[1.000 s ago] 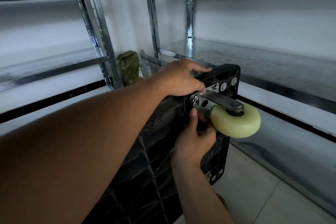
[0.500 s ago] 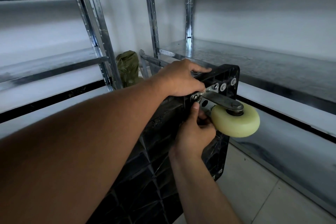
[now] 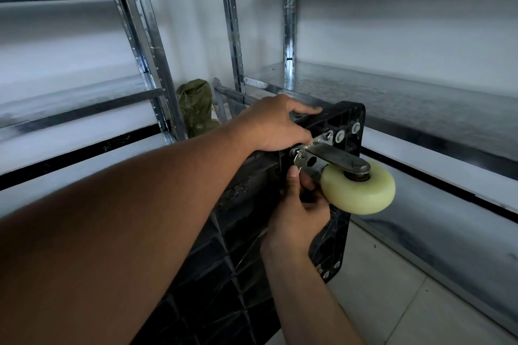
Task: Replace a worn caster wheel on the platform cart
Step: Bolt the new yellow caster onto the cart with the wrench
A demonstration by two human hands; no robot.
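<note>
Amid galvanised steel shelving (image 3: 392,87), the left hand (image 3: 276,123) still grips the upended black plastic platform cart (image 3: 213,274) by its top edge, while the right hand (image 3: 301,213), fingers curled round the steel bracket (image 3: 336,155) of the cream caster wheel (image 3: 361,193), has barely twisted, likely finger-turning a mounting fastener.

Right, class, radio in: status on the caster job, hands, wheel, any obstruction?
Left hand grips cart edge. Right hand pinches at caster mounting plate. Cream wheel on cart, bolts showing. Nothing in the way.
</note>
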